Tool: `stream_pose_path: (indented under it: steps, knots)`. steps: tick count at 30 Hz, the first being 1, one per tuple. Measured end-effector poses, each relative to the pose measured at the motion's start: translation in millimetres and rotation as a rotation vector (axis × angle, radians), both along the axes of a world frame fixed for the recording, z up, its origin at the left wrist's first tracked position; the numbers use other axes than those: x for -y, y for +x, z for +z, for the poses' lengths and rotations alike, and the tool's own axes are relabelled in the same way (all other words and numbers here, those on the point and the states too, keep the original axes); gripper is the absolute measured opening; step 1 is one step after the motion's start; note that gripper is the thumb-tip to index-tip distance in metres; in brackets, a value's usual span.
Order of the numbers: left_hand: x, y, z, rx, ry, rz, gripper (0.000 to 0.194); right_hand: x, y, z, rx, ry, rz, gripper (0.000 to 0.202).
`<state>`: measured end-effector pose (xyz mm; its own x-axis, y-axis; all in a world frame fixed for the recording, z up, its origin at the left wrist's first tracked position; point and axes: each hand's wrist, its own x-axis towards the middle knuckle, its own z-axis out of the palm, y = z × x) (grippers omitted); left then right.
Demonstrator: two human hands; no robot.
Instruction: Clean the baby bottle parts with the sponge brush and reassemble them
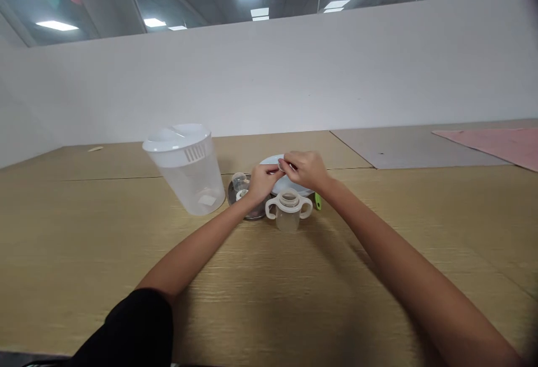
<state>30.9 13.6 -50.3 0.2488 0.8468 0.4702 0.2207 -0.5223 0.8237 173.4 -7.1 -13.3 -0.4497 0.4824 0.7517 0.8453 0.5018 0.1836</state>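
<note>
My left hand and my right hand meet over a pale bluish-white dish, fingers pinched together. A small whitish piece shows at the right fingertips; its kind is too small to tell. What the left fingers grip is mostly hidden. Just below them, a clear baby bottle with two white handles stands upright, its top uncovered. Behind my left wrist sits a dark metal bowl, holding a clear cap and a white ring-like part.
A tall translucent pitcher with a white lid stands left of the bowl. Something bright green pokes out beside the dish. A pink cloth lies on a grey sheet at the right. A white wall runs behind the table.
</note>
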Motion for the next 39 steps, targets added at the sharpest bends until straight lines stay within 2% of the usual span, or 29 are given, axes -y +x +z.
stream_pose_path:
  steps: [5,10,13,25,32,35,39]
  knots:
    - [0.0,-3.7,7.1,-0.050,0.071,0.002,0.025,-2.3,0.7,0.2,-0.124,0.043,0.068,0.031]
    - [5.3,-2.5,13.1,-0.086,0.137,-0.015,0.023,6.9,3.2,22.0,-0.483,0.101,0.103,0.034]
    - [9.2,1.1,17.0,-0.048,0.127,-0.010,0.021,15.7,5.5,36.9,-0.605,0.133,0.115,0.035]
    - [7.4,3.3,19.7,-0.053,0.329,0.041,0.015,39.0,5.7,69.2,-0.782,0.259,0.116,0.036]
    - [8.9,-7.7,45.1,-0.061,0.491,0.078,0.013,44.8,9.3,85.2,-0.966,0.412,0.318,0.035]
    - [9.2,-9.8,50.4,-0.096,0.533,0.119,0.011,42.1,10.9,85.9,-1.013,0.413,0.314,0.036]
    - [7.9,-9.3,49.6,-0.119,0.541,0.144,0.012,42.6,8.7,84.2,-1.002,0.385,0.272,0.037]
